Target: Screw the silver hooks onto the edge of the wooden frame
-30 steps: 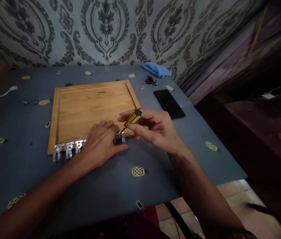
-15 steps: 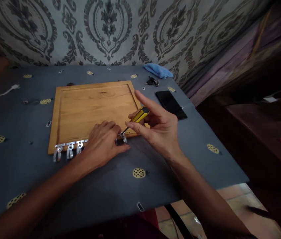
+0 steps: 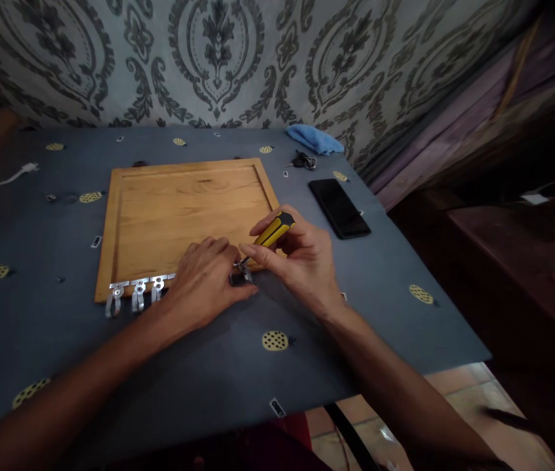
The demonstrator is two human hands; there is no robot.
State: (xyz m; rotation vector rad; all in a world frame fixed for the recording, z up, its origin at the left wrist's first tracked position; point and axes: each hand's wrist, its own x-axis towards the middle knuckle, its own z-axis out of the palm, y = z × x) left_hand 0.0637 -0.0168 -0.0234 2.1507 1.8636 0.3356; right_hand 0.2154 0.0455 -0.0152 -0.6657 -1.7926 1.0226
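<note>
A wooden panel (image 3: pixel 179 216) with a raised frame lies flat on the table. Along its near edge runs a metal strip with several silver hooks (image 3: pixel 138 294). My right hand (image 3: pixel 302 261) is closed around the yellow and black handle of a screwdriver (image 3: pixel 273 230), which slants down to the strip's right end. My left hand (image 3: pixel 206 278) rests over the strip, its fingers bent at the panel edge and its thumb beside the rightmost hook (image 3: pixel 245 272). Whether its fingers grip the strip or only press it, I cannot see; they cover the middle part.
On the right of the table (image 3: pixel 380 314) lie a black phone (image 3: pixel 339 208), keys (image 3: pixel 303 161) and a blue cloth (image 3: pixel 315 139). A white cable (image 3: pixel 7 178) comes in from the left. Patterned wall stands behind the table; its right edge drops to a tiled floor.
My right hand's fingers have curled in around the screwdriver handle, and the raised index finger has come down. The hand has shifted slightly left. My left hand stays in place.
</note>
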